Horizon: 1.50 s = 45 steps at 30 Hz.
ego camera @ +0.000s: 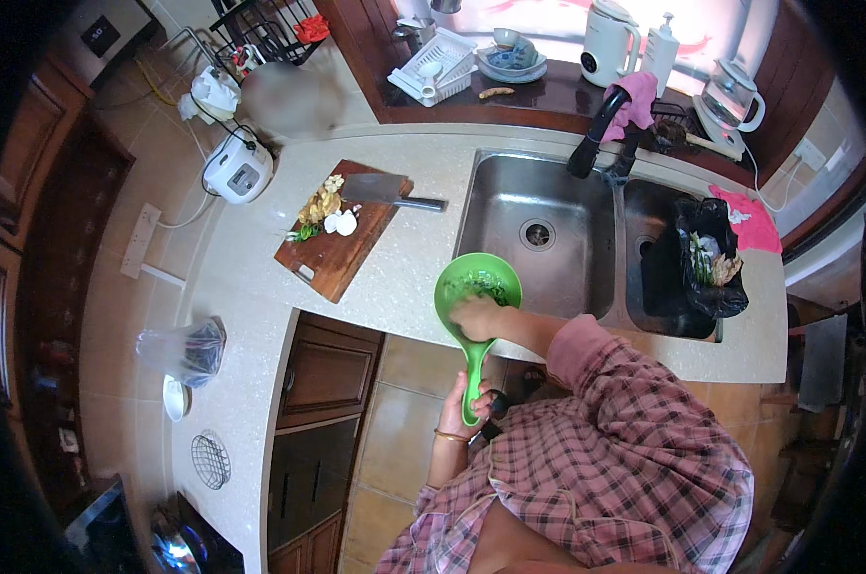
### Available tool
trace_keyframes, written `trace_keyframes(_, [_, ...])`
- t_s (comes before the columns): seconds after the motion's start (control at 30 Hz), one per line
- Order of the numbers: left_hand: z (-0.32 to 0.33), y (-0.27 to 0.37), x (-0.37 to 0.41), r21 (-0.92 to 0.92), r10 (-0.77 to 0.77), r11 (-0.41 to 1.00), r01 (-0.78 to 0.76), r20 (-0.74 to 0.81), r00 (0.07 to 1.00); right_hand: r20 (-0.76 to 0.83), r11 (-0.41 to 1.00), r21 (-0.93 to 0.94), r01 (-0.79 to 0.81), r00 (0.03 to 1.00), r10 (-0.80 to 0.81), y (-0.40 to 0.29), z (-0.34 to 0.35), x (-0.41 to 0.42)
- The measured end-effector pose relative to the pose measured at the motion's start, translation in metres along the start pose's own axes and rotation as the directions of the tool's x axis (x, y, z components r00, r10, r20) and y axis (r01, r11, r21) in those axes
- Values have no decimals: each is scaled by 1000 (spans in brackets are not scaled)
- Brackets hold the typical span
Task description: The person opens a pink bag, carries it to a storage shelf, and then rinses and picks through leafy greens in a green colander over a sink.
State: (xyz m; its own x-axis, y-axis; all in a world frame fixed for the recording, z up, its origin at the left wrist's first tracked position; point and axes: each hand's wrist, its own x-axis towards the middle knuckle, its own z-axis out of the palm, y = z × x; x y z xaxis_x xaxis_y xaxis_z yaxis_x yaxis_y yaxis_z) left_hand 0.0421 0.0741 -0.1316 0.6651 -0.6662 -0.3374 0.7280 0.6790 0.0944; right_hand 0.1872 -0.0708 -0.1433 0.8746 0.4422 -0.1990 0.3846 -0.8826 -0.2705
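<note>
A green plastic ladle-shaped strainer bowl (447, 276) holds chopped green leaves (487, 283) at the counter's edge, by the sink's near left corner. My left hand (469, 402) is closed round its handle, below the bowl. My right hand (476, 318) reaches into the bowl; its fingers are blurred, and whether they grip any leaves cannot be told. To the left, a wooden cutting board (354, 251) bears a cleaver (375, 188), sliced ginger (317, 208), garlic (332, 184), white slices (341, 222) and a few green pieces (305, 232).
A double steel sink (541, 194) lies right of the board, under a black faucet (598, 133) with a pink cloth. A black bag of scraps (720, 280) sits over the small basin. A white cooker (239, 168), a plastic-covered container (189, 351) and a wire rack (210, 459) stand left.
</note>
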Motion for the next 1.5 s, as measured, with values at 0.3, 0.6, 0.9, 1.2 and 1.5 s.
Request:
trace_keyframes(0.3, [15,-21,8,416,158,907,-64,-196,968,57,996,14,-91,994,90,35,-12,-19])
trace_keyframes(0.6, [60,-30,26,449,249,882,-145,-183,951,-342,983,160,87,939,-27,58,-69,-30])
trace_keyframes(0.9, [73,-51,47,494,301,851,-181,-176,937,-192,980,167,106,979,-73,80,-91,-16])
trace_keyframes(1.2, [96,-67,43,531,391,821,-212,-250,886,-147,975,-82,206,965,-216,89,-85,-28])
trace_keyframes(1.5, [93,-61,51,437,325,878,-195,-248,913,-378,857,381,348,904,-199,88,-96,-37])
